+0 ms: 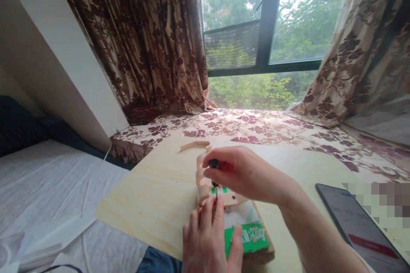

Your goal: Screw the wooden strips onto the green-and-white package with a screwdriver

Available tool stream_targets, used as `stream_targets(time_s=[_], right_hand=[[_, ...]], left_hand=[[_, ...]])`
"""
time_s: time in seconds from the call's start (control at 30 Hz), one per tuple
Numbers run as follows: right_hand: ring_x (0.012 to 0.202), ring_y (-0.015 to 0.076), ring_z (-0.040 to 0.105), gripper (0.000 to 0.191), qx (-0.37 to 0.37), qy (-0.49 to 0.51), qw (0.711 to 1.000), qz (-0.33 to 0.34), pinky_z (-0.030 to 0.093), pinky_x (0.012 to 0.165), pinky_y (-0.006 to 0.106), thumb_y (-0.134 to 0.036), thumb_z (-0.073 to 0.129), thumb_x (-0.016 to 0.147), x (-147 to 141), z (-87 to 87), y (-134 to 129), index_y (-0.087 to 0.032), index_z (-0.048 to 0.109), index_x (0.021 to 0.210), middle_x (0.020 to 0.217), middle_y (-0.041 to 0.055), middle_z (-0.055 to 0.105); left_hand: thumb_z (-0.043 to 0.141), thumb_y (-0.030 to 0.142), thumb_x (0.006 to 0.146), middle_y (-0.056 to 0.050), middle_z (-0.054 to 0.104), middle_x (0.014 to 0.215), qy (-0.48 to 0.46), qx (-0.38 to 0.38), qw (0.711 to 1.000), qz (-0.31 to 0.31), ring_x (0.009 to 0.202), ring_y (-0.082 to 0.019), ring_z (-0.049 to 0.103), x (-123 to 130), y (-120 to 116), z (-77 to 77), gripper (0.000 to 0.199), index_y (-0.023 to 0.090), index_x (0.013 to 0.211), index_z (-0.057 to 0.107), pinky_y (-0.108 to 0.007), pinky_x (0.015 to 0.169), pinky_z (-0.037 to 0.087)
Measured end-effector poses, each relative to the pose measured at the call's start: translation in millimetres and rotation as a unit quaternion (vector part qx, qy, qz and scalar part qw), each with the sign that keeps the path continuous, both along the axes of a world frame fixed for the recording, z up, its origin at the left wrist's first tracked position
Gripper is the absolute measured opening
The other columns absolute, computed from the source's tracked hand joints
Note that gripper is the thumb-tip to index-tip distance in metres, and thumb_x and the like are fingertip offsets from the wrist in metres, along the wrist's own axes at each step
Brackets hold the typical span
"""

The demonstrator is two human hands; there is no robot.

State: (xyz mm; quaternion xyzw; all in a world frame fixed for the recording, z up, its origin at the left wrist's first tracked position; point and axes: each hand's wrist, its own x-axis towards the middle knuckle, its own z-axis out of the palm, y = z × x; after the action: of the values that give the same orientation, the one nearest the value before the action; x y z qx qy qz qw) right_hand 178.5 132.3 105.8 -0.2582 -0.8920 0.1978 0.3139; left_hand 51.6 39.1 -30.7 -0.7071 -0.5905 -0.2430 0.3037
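My right hand (243,172) is closed around the black handle of a screwdriver (214,164), held upright with its thin shaft pointing down. Below it lies a light wooden piece (229,198) with rounded, scalloped parts along its left side and a dark hole. My left hand (206,236) presses its fingers on the near end of this piece, close around the shaft. The tip of the screwdriver is hidden by those fingers. Under the wood is a green and white package (248,236) marked 220g, and my left thumb rests against it.
A bent wooden strip (194,144) lies at the far side of the pale wooden board (147,192). To the right lies a phone (355,226). A bed (57,183) is on the left, with a flower-patterned window seat (256,126) behind the board.
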Motion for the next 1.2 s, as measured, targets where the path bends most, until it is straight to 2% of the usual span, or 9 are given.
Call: stream_targets(time_s=[0.2, 0.27, 0.4, 0.63, 0.7, 0.83, 1.07, 1.13, 1.2], right_hand=[[0.053, 0.0087, 0.036, 0.026, 0.037, -0.021, 0.991, -0.123, 0.023, 0.051, 0.025, -0.04, 0.057, 0.083, -7, -5.1, 6, -0.019, 0.054, 0.067, 0.057, -0.0044, 0.048], [0.055, 0.0087, 0.039, 0.018, 0.038, -0.023, 0.993, -0.112, 0.025, 0.052, 0.024, -0.036, 0.058, 0.083, -6, -4.3, 4, -0.02, 0.057, 0.074, 0.06, -0.0048, 0.051], [0.06, 0.0084, 0.044, 0.007, 0.006, -0.029, 0.999, -0.03, 0.028, 0.055, 0.022, -0.026, 0.056, 0.083, 0, -0.6, -2, -0.022, 0.061, 0.084, 0.065, -0.0051, 0.055], [0.054, 0.009, 0.036, 0.025, 0.038, -0.04, 0.987, -0.151, 0.023, 0.05, 0.024, -0.036, 0.06, 0.081, -5, -3.2, 4, -0.019, 0.048, 0.067, 0.058, -0.0045, 0.049], [0.055, 0.0089, 0.038, 0.022, 0.034, -0.033, 0.989, -0.138, 0.024, 0.051, 0.023, -0.035, 0.06, 0.08, -6, -2.8, 2, -0.019, 0.05, 0.069, 0.059, -0.0049, 0.05], [0.06, 0.008, 0.044, 0.009, 0.009, -0.03, 0.998, -0.049, 0.028, 0.055, 0.022, -0.029, 0.058, 0.083, -4, 0.5, -4, -0.021, 0.057, 0.078, 0.066, -0.0054, 0.056], [0.052, 0.0093, 0.033, 0.028, 0.066, -0.052, 0.979, -0.188, 0.021, 0.05, 0.025, -0.038, 0.057, 0.083, -9, -6.0, 5, -0.02, 0.045, 0.064, 0.055, -0.0043, 0.046], [0.052, 0.0097, 0.033, 0.028, 0.062, -0.048, 0.978, -0.195, 0.021, 0.05, 0.025, -0.039, 0.056, 0.083, -9, -6.6, 5, -0.02, 0.046, 0.066, 0.055, -0.0042, 0.047], [0.055, 0.0096, 0.038, 0.02, 0.04, -0.042, 0.987, -0.152, 0.024, 0.052, 0.024, -0.035, 0.057, 0.082, -8, -5.1, 1, -0.02, 0.049, 0.069, 0.059, -0.0042, 0.051]], left_hand=[[0.053, 0.038, 0.08, -0.008, 0.057, 0.121, -0.002, -0.005, 1.0, -0.001, 0.088, -0.021, 0.053, -1, 0, -1.1, 0.046, 0.016, 0.122, 0.053, -0.032, 0.068, 0.045], [0.053, 0.037, 0.081, -0.009, 0.057, 0.121, -0.001, -0.003, 1.0, 0.0, 0.09, -0.021, 0.053, -1, 1, -0.7, 0.047, 0.016, 0.122, 0.053, -0.032, 0.069, 0.045], [0.052, 0.037, 0.082, -0.009, 0.057, 0.12, -0.007, -0.007, 1.0, 0.0, 0.093, -0.022, 0.053, 0, 0, 0.9, 0.047, 0.016, 0.123, 0.052, -0.032, 0.071, 0.045], [0.052, 0.038, 0.081, -0.008, 0.056, 0.122, -0.001, -0.007, 1.0, -0.003, 0.091, -0.021, 0.053, -1, 0, 0.4, 0.048, 0.016, 0.124, 0.052, -0.032, 0.07, 0.045], [0.052, 0.037, 0.081, -0.008, 0.056, 0.122, -0.001, -0.008, 1.0, 0.001, 0.092, -0.022, 0.052, -1, 0, 0.2, 0.047, 0.016, 0.123, 0.052, -0.032, 0.07, 0.045], [0.052, 0.037, 0.081, -0.008, 0.057, 0.121, -0.008, -0.015, 1.0, 0.004, 0.093, -0.022, 0.052, 0, -1, 0.3, 0.047, 0.016, 0.123, 0.052, -0.033, 0.07, 0.045], [0.051, 0.037, 0.081, -0.008, 0.057, 0.121, -0.009, -0.008, 1.0, -0.003, 0.092, -0.022, 0.053, 1, 0, -0.3, 0.046, 0.016, 0.123, 0.052, -0.033, 0.069, 0.046], [0.051, 0.037, 0.082, -0.008, 0.057, 0.122, -0.008, -0.009, 1.0, 0.001, 0.092, -0.022, 0.053, 1, 0, 0.0, 0.046, 0.016, 0.123, 0.052, -0.033, 0.068, 0.046], [0.051, 0.037, 0.082, -0.009, 0.056, 0.122, -0.008, -0.008, 1.0, 0.003, 0.091, -0.022, 0.053, 1, 0, 0.5, 0.046, 0.016, 0.123, 0.052, -0.033, 0.068, 0.046]])
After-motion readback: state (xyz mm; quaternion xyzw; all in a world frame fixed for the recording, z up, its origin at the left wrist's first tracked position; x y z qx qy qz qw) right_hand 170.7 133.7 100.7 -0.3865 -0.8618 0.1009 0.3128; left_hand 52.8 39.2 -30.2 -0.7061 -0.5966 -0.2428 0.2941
